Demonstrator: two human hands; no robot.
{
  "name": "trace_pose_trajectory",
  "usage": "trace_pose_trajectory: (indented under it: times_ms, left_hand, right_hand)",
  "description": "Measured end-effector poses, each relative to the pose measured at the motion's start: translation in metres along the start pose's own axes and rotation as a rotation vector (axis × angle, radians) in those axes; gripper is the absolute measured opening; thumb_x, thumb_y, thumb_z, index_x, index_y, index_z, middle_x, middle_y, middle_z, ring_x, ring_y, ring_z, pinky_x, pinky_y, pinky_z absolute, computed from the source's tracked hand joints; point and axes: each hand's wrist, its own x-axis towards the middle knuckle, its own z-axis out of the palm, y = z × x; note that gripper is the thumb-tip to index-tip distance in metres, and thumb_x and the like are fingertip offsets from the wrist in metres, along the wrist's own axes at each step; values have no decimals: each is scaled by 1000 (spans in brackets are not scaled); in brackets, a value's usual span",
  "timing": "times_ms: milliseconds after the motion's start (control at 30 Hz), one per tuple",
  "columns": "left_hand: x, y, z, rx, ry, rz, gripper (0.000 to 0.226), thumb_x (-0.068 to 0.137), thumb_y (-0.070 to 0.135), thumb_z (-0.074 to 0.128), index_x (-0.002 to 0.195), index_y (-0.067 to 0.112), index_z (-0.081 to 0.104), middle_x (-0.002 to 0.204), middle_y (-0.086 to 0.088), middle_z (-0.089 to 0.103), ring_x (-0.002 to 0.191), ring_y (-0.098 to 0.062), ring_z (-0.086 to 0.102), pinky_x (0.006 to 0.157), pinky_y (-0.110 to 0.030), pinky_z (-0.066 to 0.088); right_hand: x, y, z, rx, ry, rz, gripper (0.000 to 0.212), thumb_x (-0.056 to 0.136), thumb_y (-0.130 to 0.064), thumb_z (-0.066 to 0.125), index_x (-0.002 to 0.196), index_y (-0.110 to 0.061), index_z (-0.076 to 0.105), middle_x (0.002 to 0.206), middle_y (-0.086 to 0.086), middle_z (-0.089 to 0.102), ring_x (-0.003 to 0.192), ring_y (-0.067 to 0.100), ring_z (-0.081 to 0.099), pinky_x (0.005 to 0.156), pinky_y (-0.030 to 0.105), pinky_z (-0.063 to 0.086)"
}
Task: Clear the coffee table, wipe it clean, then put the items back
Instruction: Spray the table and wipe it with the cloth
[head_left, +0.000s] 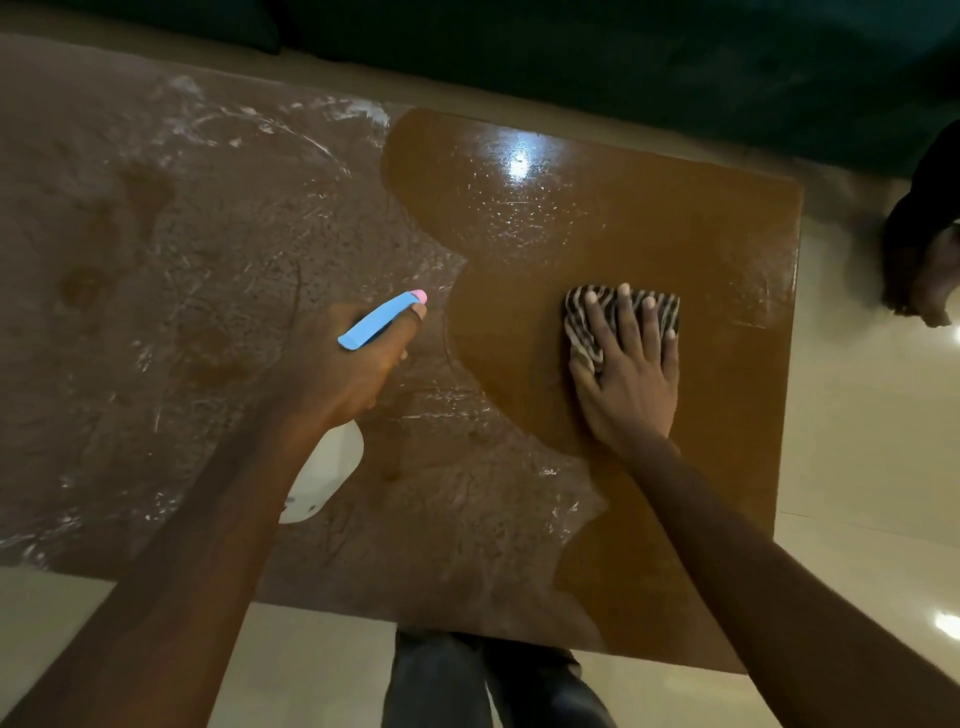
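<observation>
**Right hand mid-wipe, left half of table not yet wiped**

Right hand is flat, fingers spread, pressing the cloth onto the table towards the right edge. It pins the cloth rather than gripping it. Left hand is closed around the neck of the sprayer, nozzle pointing at the far right corner, white bottle body hanging below the wrist, above the table.

State as we judge it: table is cleared, and the right part is glossy and clean. The left and middle carry a dull film with white streaks out to the left edge.

Risks we see:
- Cloth is small and only held by palm pressure. A fast stroke could let it bunch or slip out, and bare fingers would smear the clean zone.
- Dragging film from the left back across the right part would re-soil it. We'd work the boundary outward.
- The wet patch at the far edge may dry streaky if skipped.
- Any spray aimed near the right edge lands on the floor, a slip hazard.
- Items can't go back until the film is gone.
</observation>
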Motion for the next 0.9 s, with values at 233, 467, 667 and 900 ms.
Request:
trace_pose_trajectory:
  times_ms: [233, 467, 667, 900]
  left_hand:
    - [2, -11, -19, 18, 45, -36, 64, 81, 71, 53, 84, 8, 64, 85, -21, 67, 82, -37, 66, 69, -44, 57]
    - [3, -31, -45, -60, 75, 12, 54, 86, 62, 56, 76, 10, 65, 76, -17, 66, 66, -33, 62, 59, -40, 54]
    - [1, -50, -62, -100, 96, 153, 57, 91, 48, 57, 80, -8, 61, 76, -31, 59, 65, -38, 54, 46, -32, 42]
    - [7, -53, -70, -135, 33, 83, 49, 84, 57, 58, 74, 9, 64, 69, -16, 60, 53, -19, 54, 50, -30, 46]
  right_hand:
    - [48, -32, -4, 24, 28, 38, 65, 99, -60, 25, 157, -45, 0, 167, -6, -9, 153, 20, -14, 123, 47, -3]
    - [87, -110, -2, 38, 20, 18, 66, 99, -63, 24, 157, -42, 1, 167, -2, -10, 153, 25, -15, 122, 50, -7]
    - [46, -181, 30, -56, 17, -423, 64, 98, -60, 29, 157, -39, 16, 168, -1, 6, 154, 26, 0, 122, 49, 2]
    - [-16, -83, 35, -202, -20, -600, 65, 97, -64, 25, 157, -42, 14, 166, -4, 14, 153, 23, 12, 121, 51, 17]
